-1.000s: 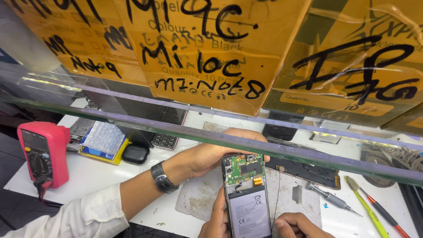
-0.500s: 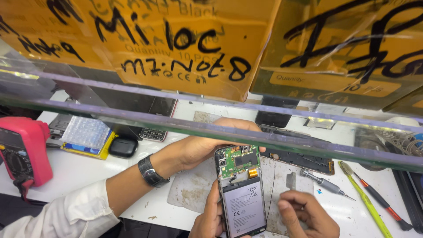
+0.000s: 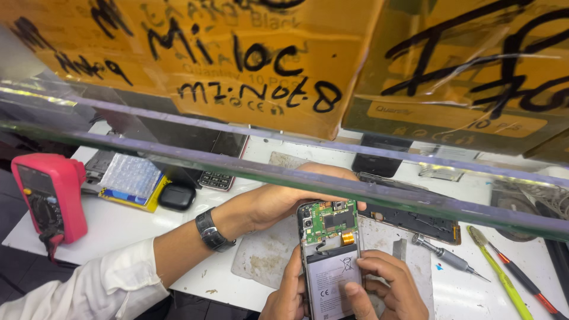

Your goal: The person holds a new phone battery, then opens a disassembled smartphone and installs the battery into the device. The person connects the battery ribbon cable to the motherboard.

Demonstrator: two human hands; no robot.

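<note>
An opened phone with its back cover off shows a green circuit board at the top and a pale battery below. My left hand grips its left edge from underneath. My right hand holds the right edge, with the thumb pressed on the battery. Another person's hand, on an arm with a black wristwatch and a white sleeve, reaches in from the left. It rests at the top of the phone, its fingers partly hidden behind a glass shelf edge.
A red multimeter stands at the left of the white bench. Near it lie a blue and yellow packet, a black case and a keypad. A dark phone frame, a grey screwdriver and coloured tools lie at the right. Cardboard boxes sit overhead.
My right hand has come up from beside the phone, and its thumb now lies on the battery. The phone has stayed in about the same place, and the other person's hand stays at its top.
</note>
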